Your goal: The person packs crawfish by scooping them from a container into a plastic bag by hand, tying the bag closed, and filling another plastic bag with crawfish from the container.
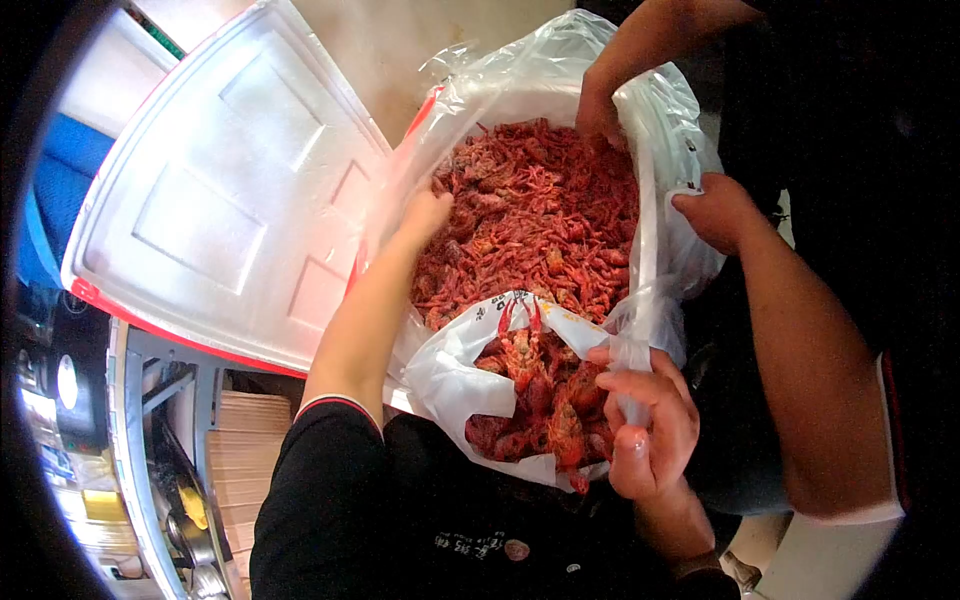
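Note:
My left hand [428, 212] reaches to the left edge of a large heap of red crayfish [545, 200]; most of its fingers are hidden against the heap and the liner. At the lower right, my right hand [650, 430] is closed on the gathered edge of a white plastic bag [448, 372]. Larger crayfish [562, 425] lie inside that bag, which sits against the near side of the heap. A big clear plastic liner [545, 50] surrounds the heap.
A white foam lid [215, 190] with red tape leans at the left. Opposite me, a co-worker's hand [600, 118] dips into the heap, while another hand [718, 212] grips the liner's right side. Stacked cardboard [250, 450] stands at the lower left.

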`<move>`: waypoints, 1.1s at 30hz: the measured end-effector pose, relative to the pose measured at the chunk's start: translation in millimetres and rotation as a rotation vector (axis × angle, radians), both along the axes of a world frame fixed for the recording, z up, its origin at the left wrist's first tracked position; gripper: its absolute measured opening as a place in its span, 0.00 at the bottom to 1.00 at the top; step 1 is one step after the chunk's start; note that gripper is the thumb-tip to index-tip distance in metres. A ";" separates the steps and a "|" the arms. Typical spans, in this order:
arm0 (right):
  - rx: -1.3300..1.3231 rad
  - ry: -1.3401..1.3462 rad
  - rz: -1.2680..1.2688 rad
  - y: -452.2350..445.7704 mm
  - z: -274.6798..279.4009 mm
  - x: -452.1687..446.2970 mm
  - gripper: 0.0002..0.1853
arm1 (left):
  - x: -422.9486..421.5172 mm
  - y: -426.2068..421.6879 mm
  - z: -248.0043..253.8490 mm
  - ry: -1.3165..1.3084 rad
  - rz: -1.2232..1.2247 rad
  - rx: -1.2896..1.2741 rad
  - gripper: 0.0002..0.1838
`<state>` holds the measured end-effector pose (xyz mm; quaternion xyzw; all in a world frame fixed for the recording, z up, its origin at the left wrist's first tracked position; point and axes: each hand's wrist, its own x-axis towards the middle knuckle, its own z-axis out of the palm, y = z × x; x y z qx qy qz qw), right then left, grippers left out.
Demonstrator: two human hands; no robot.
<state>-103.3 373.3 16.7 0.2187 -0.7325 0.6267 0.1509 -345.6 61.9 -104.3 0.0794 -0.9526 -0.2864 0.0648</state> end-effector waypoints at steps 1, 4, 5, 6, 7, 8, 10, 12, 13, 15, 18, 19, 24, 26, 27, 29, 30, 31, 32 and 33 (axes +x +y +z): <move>-0.003 -0.006 -0.006 0.0 0.6 1.1 0.18 | -1.0 -2.1 3.1 0.115 0.017 0.133 0.20; 0.004 -0.112 0.016 2.5 5.4 5.8 0.18 | -9.9 -1.6 17.0 0.063 -0.047 0.118 0.21; 0.001 -0.110 0.016 2.8 3.8 4.7 0.18 | -9.6 4.1 26.6 -0.023 -0.063 0.089 0.21; 0.010 -0.053 0.016 2.9 0.4 2.3 0.18 | -6.5 13.8 36.7 -0.021 -0.065 0.087 0.21; 0.014 -0.022 0.014 3.1 -0.3 1.0 0.18 | -2.0 26.6 45.7 -0.100 -0.107 -0.040 0.20; 0.018 0.008 0.011 3.4 -1.0 -0.4 0.18 | -0.2 37.4 49.8 -0.177 -0.150 -0.167 0.20; 0.000 -0.032 0.020 2.0 0.7 -1.3 0.18 | -5.6 46.2 29.1 -0.129 -0.203 -0.332 0.20; -0.015 -0.069 0.020 0.7 1.4 -2.5 0.18 | -15.4 52.3 16.3 -0.249 -0.323 -0.529 0.19; -0.018 -0.085 0.019 1.2 0.8 -3.0 0.18 | -19.1 55.2 10.5 -0.254 -0.328 -0.527 0.19; 0.009 -0.084 0.019 2.6 -0.5 -4.1 0.18 | -20.7 61.1 0.0 -0.383 -0.277 -0.576 0.18; 0.037 -0.066 0.026 3.5 -0.6 -5.5 0.18 | -23.2 56.9 -4.5 -0.389 -0.262 -0.567 0.18; 0.034 -0.064 0.028 3.5 -0.6 -5.7 0.18 | -24.6 51.1 -5.4 -0.377 -0.270 -0.553 0.18; 0.064 0.004 0.017 4.9 -1.2 -3.7 0.19 | -1.8 17.4 14.2 -0.130 -0.265 -0.101 0.21; 0.035 0.068 0.015 5.2 0.9 -4.0 0.19 | 43.0 33.5 72.1 -0.166 -0.271 0.320 0.18; 0.022 0.101 0.015 5.4 2.0 -4.0 0.20 | 67.3 43.3 96.9 -0.219 -0.263 0.566 0.16; 0.002 0.121 -0.006 5.3 5.3 0.6 0.20 | 112.0 59.8 130.5 -0.156 -0.543 0.528 0.15; -0.008 0.120 -0.012 3.9 7.3 3.3 0.20 | 140.5 74.4 150.7 -0.283 -0.581 0.629 0.16; -0.018 0.120 -0.018 2.6 9.2 5.9 0.20 | 166.5 89.4 161.4 -0.413 -0.617 0.731 0.16; -0.050 0.090 -0.013 1.7 12.0 8.2 0.20 | 184.2 100.7 160.4 -0.330 -0.804 0.569 0.18; -0.080 0.062 -0.009 1.0 14.9 11.8 0.19 | 199.3 108.4 160.9 -0.241 -0.983 0.400 0.19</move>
